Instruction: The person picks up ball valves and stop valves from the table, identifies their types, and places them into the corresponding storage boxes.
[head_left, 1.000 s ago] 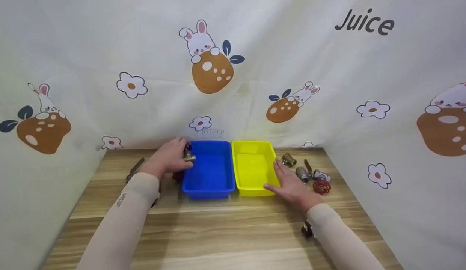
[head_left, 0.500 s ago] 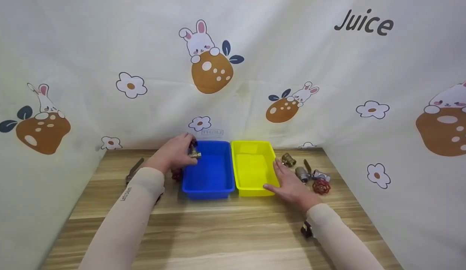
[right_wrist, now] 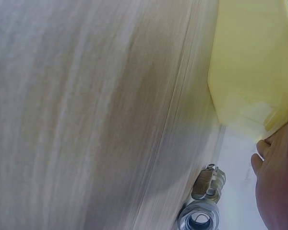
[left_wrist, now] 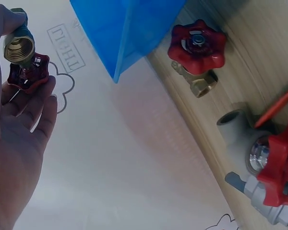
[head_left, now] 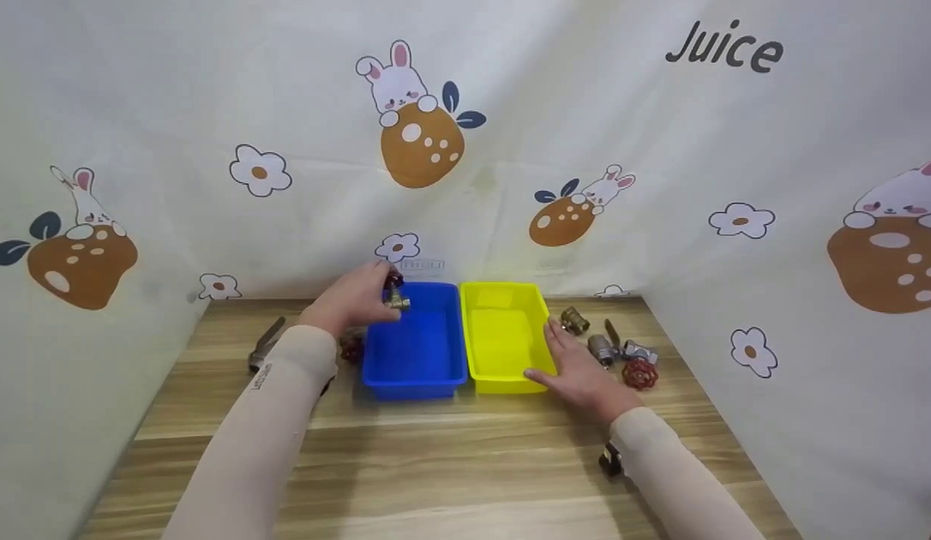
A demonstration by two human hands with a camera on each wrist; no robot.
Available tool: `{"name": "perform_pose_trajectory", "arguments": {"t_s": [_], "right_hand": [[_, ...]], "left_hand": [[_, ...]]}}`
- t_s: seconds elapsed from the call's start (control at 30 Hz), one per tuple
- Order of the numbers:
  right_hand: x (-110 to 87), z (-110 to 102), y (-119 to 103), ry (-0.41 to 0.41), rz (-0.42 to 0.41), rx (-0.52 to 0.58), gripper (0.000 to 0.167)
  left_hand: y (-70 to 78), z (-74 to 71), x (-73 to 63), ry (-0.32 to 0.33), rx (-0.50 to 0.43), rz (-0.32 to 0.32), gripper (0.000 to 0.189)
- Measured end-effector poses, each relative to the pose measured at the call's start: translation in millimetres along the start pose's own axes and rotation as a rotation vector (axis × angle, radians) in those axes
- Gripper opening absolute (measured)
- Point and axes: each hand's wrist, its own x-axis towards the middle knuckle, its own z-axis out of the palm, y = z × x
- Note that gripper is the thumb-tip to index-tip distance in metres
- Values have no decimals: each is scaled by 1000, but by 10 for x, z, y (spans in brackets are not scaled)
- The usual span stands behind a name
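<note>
My left hand (head_left: 356, 298) holds a brass valve with a red handwheel above the back left part of the blue bin (head_left: 414, 388). In the left wrist view the brass valve (left_wrist: 20, 45) sits by the thumb, and its handwheel (left_wrist: 29, 74) lies against the fingers. My right hand (head_left: 581, 371) rests against the right side of the yellow bin (head_left: 509, 385), its fingers straight along the wall and the thumb at the rim. Part of that hand (right_wrist: 278, 187) shows in the right wrist view beside the bin.
Left of the blue bin stand a red-wheel brass valve (left_wrist: 197, 45), a grey valve (left_wrist: 235, 129) and others, partly behind the left arm. Several valves lie right of the yellow bin, among them a brass one (head_left: 575, 321) and a red-wheel one (head_left: 640, 373). A printed curtain surrounds the wooden table (head_left: 465, 465).
My left hand has carried the brass valve rightward and slightly up, from the blue bin's left rim to over its inside. The right hand stays on the yellow bin.
</note>
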Motion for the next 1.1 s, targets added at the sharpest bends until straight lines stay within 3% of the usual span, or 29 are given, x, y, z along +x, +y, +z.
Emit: {"name": "perform_pose_trajectory", "arguments": {"t_s": [0.4, 0.83, 1.1], "right_hand": [[3, -11, 10, -7, 6, -13, 112], [-14, -33, -27, -8, 12, -8, 110], [-9, -28, -16, -11, 22, 2, 110]], "left_hand": [[187, -56, 136, -45, -36, -5, 97], [305, -22, 185, 7, -134, 0, 91], [366, 3, 247, 34, -192, 55, 81]]}}
